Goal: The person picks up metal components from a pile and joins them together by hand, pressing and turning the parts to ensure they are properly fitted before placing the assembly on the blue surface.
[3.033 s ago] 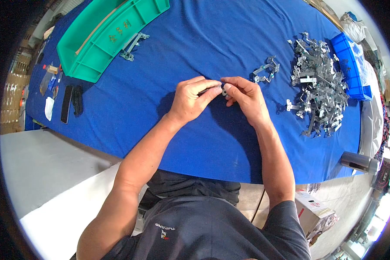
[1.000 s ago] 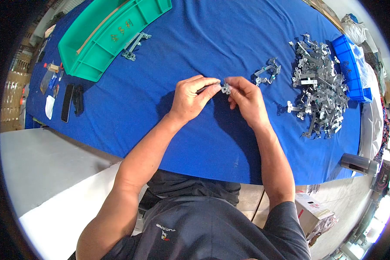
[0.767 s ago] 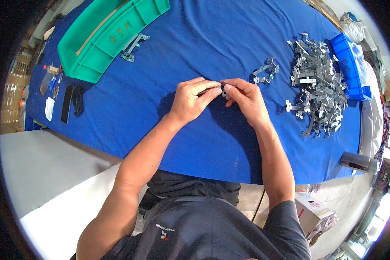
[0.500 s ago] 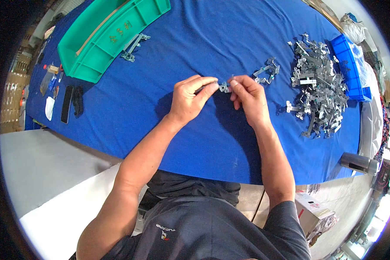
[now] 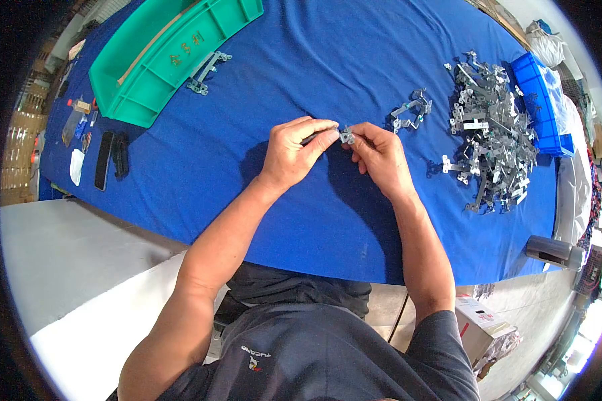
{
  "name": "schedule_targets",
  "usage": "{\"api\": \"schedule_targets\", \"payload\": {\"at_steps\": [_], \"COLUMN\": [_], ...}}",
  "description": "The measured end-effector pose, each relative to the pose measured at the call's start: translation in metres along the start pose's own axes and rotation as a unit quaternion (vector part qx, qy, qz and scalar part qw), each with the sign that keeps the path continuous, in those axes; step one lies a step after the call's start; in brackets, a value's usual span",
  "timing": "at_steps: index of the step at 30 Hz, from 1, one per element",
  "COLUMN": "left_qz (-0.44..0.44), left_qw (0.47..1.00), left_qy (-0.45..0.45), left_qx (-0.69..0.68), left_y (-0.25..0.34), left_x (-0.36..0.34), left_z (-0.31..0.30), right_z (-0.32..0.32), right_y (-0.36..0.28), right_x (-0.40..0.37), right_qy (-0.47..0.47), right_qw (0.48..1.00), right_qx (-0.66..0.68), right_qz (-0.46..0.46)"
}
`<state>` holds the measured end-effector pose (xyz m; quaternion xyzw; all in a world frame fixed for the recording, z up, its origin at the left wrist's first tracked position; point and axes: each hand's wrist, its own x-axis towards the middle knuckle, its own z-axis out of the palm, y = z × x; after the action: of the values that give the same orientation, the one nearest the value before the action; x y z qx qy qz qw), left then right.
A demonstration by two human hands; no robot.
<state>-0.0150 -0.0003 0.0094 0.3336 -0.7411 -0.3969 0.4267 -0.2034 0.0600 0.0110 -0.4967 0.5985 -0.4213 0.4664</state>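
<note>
My left hand (image 5: 293, 152) is closed in a pinch on a small metal bracket (image 5: 346, 137). Its holed end sticks out past my fingertips, while the rest is hidden in the hand. Close on the right, my right hand (image 5: 382, 155) has thumb and forefinger closed at that same end; any smaller piece between them is too small to make out. Several similar brackets (image 5: 411, 112) lie just beyond my right hand on the blue cloth (image 5: 301, 227).
A large heap of metal brackets (image 5: 491, 137) lies at the right, beside a blue bin (image 5: 538, 107). At the upper left stands a green bin (image 5: 144, 100) with more brackets (image 5: 207, 72) beside it. A phone (image 5: 104, 160) lies left, a dark bottle (image 5: 554, 252) right.
My right hand has moved slightly left and its fingertips have come down onto the bracket's end. The left hand stays nearly still, its grip unchanged.
</note>
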Motion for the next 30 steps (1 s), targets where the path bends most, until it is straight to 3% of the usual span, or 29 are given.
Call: {"api": "schedule_targets", "payload": {"at_steps": [5,8,11,14,17,21,30], "left_qz": [0.014,0.056,0.045,0.045,0.018,-0.03,0.001], "left_qw": [1.0,0.998,0.998,0.997,0.999,0.998,1.0], "left_qy": [-0.011,-0.013,-0.039,-0.058,-0.006,0.049,0.008], "left_qx": [0.012,0.014,0.018,0.025,0.029,-0.023,0.006], "left_y": [-0.003,-0.008,-0.005,-0.003,0.001,-0.004,0.0], "left_x": [-0.001,-0.002,-0.003,-0.003,-0.001,-0.001,-0.001], "left_z": [0.002,0.004,0.004,0.002,0.0,-0.001,0.0], "right_z": [-0.001,0.001,-0.003,0.003,0.002,0.002,-0.002], "right_y": [0.003,0.0,0.007,0.007,0.007,-0.006,-0.006], "right_x": [0.002,0.002,0.003,0.003,0.004,-0.001,-0.002], "right_qy": [0.003,-0.001,-0.019,0.056,0.06,0.005,-0.003], "right_qw": [0.991,0.991,0.997,0.99,0.986,1.0,1.0], "right_qx": [0.132,0.13,0.074,0.129,0.151,0.011,-0.021], "right_qz": [-0.016,-0.02,-0.033,-0.03,-0.029,0.006,0.011]}}
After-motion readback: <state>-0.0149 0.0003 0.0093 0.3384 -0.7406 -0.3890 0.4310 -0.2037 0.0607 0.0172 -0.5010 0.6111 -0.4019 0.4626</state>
